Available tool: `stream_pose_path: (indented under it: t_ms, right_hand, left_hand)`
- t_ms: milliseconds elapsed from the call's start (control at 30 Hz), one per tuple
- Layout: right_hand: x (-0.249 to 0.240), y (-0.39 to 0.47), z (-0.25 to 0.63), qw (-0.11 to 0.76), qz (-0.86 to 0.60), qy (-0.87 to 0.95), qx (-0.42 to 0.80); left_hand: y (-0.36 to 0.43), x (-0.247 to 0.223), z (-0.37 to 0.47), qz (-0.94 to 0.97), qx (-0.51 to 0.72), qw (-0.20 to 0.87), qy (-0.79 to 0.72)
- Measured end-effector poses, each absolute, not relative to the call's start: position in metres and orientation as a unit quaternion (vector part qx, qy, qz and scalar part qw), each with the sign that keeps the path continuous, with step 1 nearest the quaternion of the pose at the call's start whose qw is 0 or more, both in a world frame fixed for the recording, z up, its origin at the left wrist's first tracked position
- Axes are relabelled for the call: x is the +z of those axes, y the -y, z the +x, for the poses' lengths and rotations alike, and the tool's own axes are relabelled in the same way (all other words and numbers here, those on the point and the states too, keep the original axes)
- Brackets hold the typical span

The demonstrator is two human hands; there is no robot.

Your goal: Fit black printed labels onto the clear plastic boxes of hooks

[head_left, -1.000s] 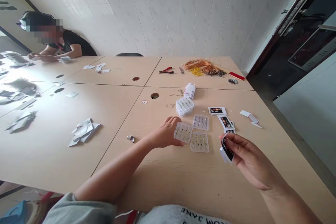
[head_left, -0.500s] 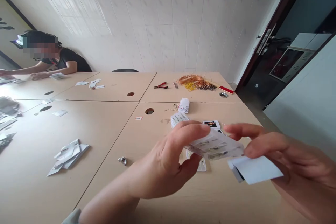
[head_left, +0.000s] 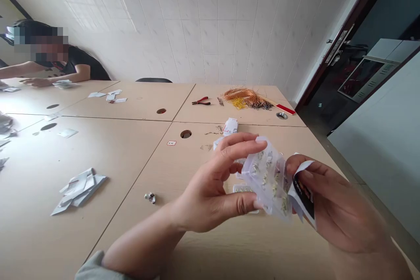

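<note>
My left hand (head_left: pixel 226 188) grips a clear plastic compartment box (head_left: pixel 267 179) by its left side, thumb below and fingers above. Small yellowish metal pieces, too small to name, lie in rows inside the box, which is tilted up toward me. At the box's right edge, my right hand (head_left: pixel 324 201) pinches a folded white card (head_left: pixel 303 190) with a black printed face; whether its fingers also touch the box I cannot tell. Behind and below my left hand, another clear box (head_left: pixel 242 188) on the table is partly hidden. A stack of white cards (head_left: pixel 230 126) lies beyond.
Red-handled pliers (head_left: pixel 201 101), a bundle of copper-coloured wires (head_left: pixel 244 96) and a red-ended stick (head_left: pixel 285 109) lie at the back. White packets (head_left: pixel 80 190) and a small metallic clump (head_left: pixel 150 197) are on the left. A person (head_left: pixel 55 61) sits at the far left.
The box has turned from nearly flat to tilted, its compartments now facing me. My right hand has turned the folded card, bringing its black printed side into view. The camera looks lower.
</note>
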State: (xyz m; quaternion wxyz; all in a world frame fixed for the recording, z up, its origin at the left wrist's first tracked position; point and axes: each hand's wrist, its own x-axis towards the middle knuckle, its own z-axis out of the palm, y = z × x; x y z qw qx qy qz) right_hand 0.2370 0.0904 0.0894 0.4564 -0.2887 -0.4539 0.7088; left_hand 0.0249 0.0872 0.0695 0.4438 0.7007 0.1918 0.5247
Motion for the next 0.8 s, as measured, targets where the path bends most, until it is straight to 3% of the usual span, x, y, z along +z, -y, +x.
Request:
stream_pose_path:
  t_ms: [133,333,467,667,800]
  right_hand:
    - [0.091,-0.089,0.231,0.439,-0.297,0.411,0.742]
    - [0.09,-0.088,0.231,0.452,-0.297,0.408,0.735]
    - [0.089,-0.087,0.239,0.516,-0.296,0.45,0.667]
    - [0.083,-0.081,0.246,0.478,-0.205,0.508,0.686]
    - [0.08,-0.073,0.242,0.479,-0.191,0.601,0.61]
  left_hand:
    - [-0.091,0.069,0.023,0.708,0.558,0.365,-0.234]
    - [-0.087,0.073,0.024,0.665,0.601,0.39,-0.21]
    - [-0.084,0.077,0.028,0.597,0.588,0.504,-0.211]
    - [-0.08,0.077,0.031,0.52,0.544,0.635,-0.175]
    - [-0.084,0.072,0.036,0.401,0.467,0.781,-0.106]
